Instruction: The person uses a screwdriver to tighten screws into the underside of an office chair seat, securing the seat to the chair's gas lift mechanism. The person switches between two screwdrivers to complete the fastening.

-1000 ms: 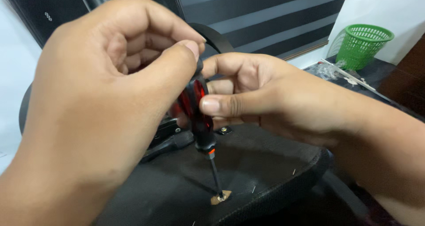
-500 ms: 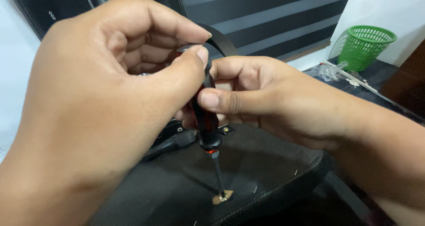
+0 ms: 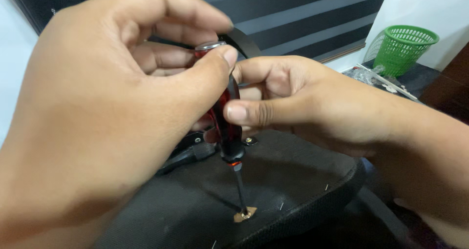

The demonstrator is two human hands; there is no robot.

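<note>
A screwdriver (image 3: pixel 229 132) with a red and black handle stands nearly upright, its tip on a screw (image 3: pixel 244 214) in the black fabric underside of a chair seat (image 3: pixel 293 180). My left hand (image 3: pixel 107 107) is at the top of the handle, thumb pressed against it near the metal cap. My right hand (image 3: pixel 303 102) wraps the handle from the right, thumb across its lower part. A small patch of bare wood shows around the screw.
A black metal bracket with a bolt (image 3: pixel 195 149) sits on the seat behind the screwdriver. A green mesh basket (image 3: pixel 403 49) stands at the back right by a white wall. Dark striped blinds (image 3: pixel 303 19) fill the background. Small staples dot the fabric.
My left hand has lifted to the top of the handle, exposing its metal cap. The screwdriver stays on the screw, with both thumbs shifted along the handle.
</note>
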